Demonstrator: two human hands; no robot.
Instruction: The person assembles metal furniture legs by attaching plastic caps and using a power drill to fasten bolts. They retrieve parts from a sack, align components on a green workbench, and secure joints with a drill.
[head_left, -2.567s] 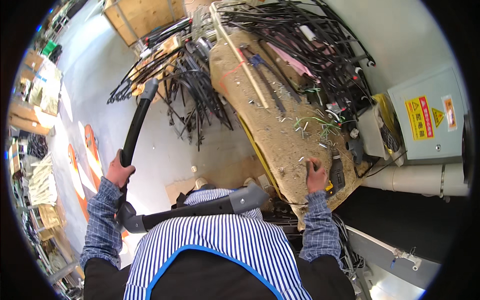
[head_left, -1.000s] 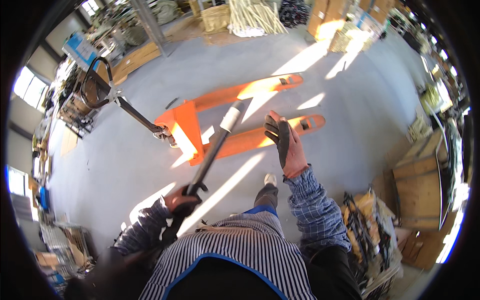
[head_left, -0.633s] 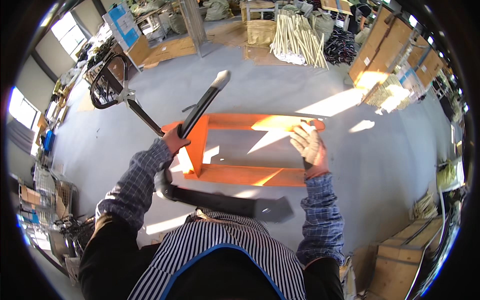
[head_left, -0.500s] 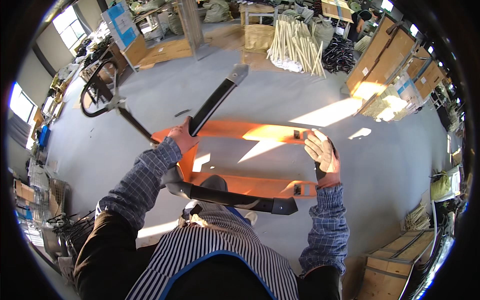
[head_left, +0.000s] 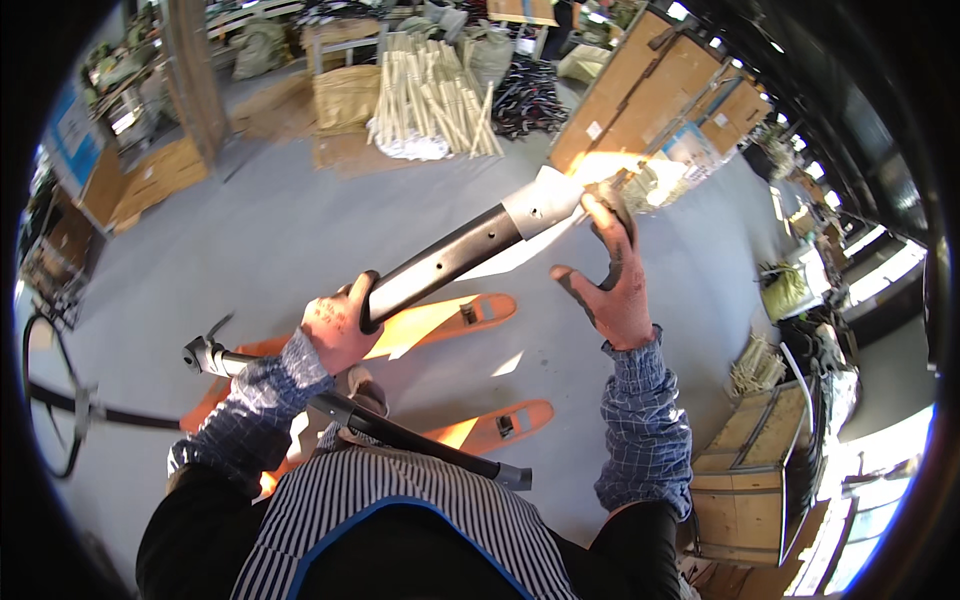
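My gloved left hand (head_left: 338, 325) is wrapped round a black tube (head_left: 440, 262) that has bolt holes and a silver end fitting (head_left: 541, 203). The tube slants up to the right in front of me. Below it, another black tube (head_left: 420, 441) lies close across my striped apron, ending in a dark fitting. A shorter tube end (head_left: 205, 355) sticks out left of my left wrist; whether these parts join is hidden behind my arm. My gloved right hand (head_left: 612, 285) is open beside the silver fitting, thumb and fingers apart, fingertips close to it; contact is unclear.
An orange pallet jack (head_left: 440, 325) stands on the grey floor below, its looped handle (head_left: 75, 400) to the left. Pale sticks (head_left: 425, 100) are piled at the back. Cardboard panels (head_left: 630, 90) stand at back right, and a wooden crate (head_left: 745, 490) sits at lower right.
The held tube has swung to the right and come nearer. My right hand has risen to its silver end with the thumb spread. The view has turned to the right.
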